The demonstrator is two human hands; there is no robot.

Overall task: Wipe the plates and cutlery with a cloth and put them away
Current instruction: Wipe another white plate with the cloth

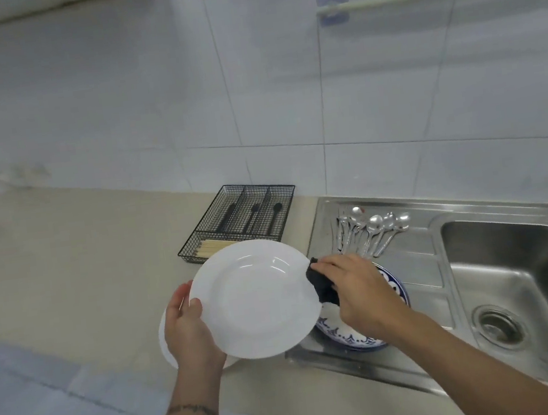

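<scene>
left hand [185,325]: pinching white plate's [254,299] near-left rim, held over the counter
right hand [351,289]: gripping dark cloth [324,287] on the right rim — wiping step
next: probably rotate plate, finish — spoons [370,230] wait far right

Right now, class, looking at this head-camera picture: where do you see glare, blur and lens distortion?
Head view: glare streaks the white plate and the spoons; the wall hook and tiles look soft and blurred; wide-angle distortion bends the sink rim and the counter edge; the black cloth shows no detail.
</scene>
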